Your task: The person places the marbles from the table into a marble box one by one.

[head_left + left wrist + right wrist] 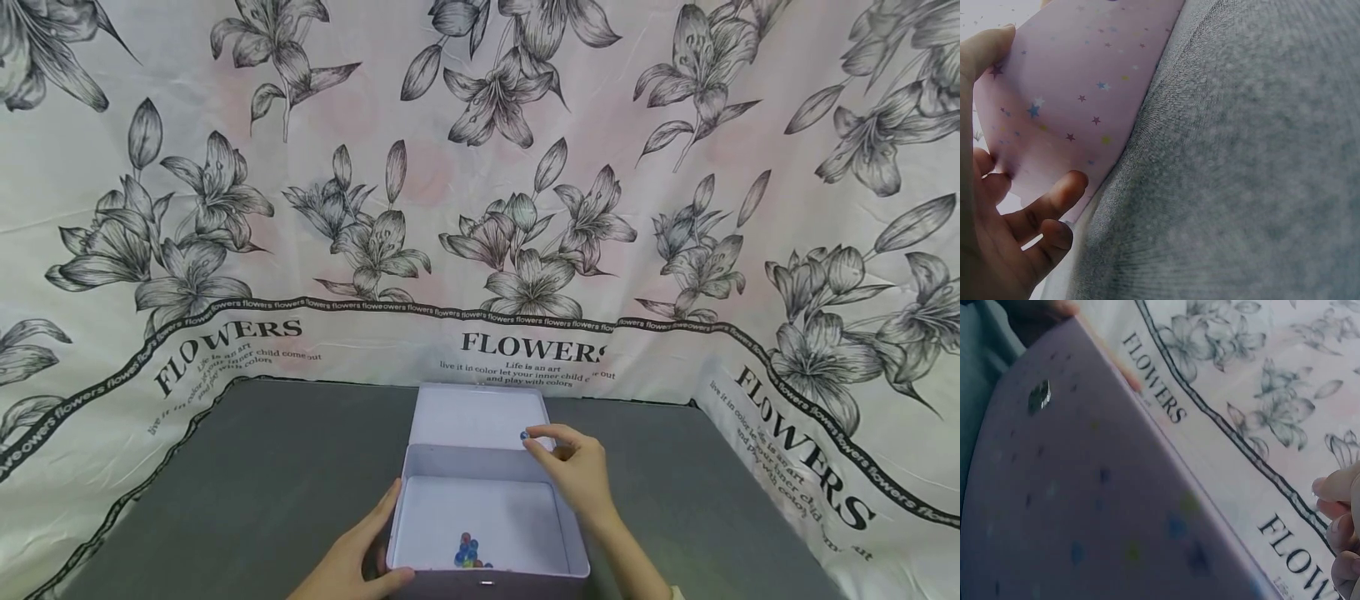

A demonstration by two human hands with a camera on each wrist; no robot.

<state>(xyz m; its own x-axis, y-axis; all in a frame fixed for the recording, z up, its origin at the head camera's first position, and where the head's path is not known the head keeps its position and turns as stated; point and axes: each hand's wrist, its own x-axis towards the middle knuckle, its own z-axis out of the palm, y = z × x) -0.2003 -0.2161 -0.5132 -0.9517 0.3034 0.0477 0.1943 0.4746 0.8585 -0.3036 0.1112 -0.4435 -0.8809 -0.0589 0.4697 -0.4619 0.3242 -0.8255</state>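
A pale lilac box (491, 585) with printed stars on its outside stands with its hinged lid (480, 415) tipped back. Several glass marbles (467, 552), mostly blue with some reddish and yellow-green, lie inside near the front wall. My right hand (576, 475) is raised over the box's back right part and pinches a blue marble (524, 435) between thumb and forefinger. At the front left corner, my left hand (352, 554) grips the box, thumb on the front edge and fingers along the left side. The right wrist view hides the pinched marble.
Under the box spreads a dark grey cloth (247, 500). Behind and on both sides hangs a white curtain (375, 342) printed with lilies and the word FLOWERS. A small metal clasp (1039, 397) sits on the box's front wall.
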